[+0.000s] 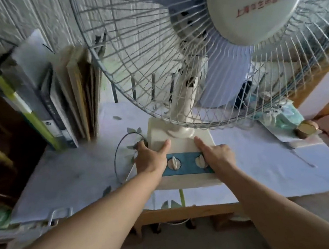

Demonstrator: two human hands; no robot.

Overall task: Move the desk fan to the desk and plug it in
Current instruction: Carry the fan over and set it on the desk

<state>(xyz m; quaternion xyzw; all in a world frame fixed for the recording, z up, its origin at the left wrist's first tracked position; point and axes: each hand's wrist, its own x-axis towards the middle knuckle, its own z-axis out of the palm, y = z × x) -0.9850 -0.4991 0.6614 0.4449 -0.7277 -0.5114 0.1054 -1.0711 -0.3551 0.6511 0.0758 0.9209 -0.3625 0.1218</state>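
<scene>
Left hand (152, 158) and right hand (216, 154) are gripping the fan (181, 142) base by its sides, fan sitting on the desk (264, 154). Placement looks nearly finished. Next, plugging in calls for tracing the cord (118, 159); plug not seen.

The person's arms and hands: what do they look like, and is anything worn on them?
Both forearms are bare, with no sleeve in view. The left hand and the right hand wear no glove. No ring, watch or bracelet is visible, and no marking shows.
</scene>
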